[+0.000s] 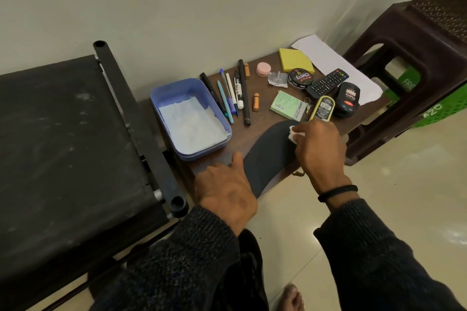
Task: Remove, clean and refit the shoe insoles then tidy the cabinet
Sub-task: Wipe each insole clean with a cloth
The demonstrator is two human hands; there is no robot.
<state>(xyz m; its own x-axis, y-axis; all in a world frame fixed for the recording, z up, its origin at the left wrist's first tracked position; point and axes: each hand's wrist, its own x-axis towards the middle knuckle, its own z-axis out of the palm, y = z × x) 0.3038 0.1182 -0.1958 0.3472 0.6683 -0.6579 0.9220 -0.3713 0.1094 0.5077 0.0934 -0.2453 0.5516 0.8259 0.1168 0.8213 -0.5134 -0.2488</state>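
A black shoe insole (269, 154) lies flat on the low brown cabinet top (262, 118), its near end jutting over the front edge. My left hand (227, 189) presses on the insole's near left edge, fingers spread. My right hand (318, 146) is closed on a small white tissue (293, 132) that touches the insole's far end. A blue plastic tub (189, 118) lined with white paper sits left of the insole.
Several pens, two small batteries, a pink pot, yellow sticky notes (294, 59), a polish tin (300, 78), a remote (327, 82), shoe-polish bottles (347, 98) and a green box crowd the top. A black fabric chair (63, 154) stands left, a brown plastic stool (417, 63) right.
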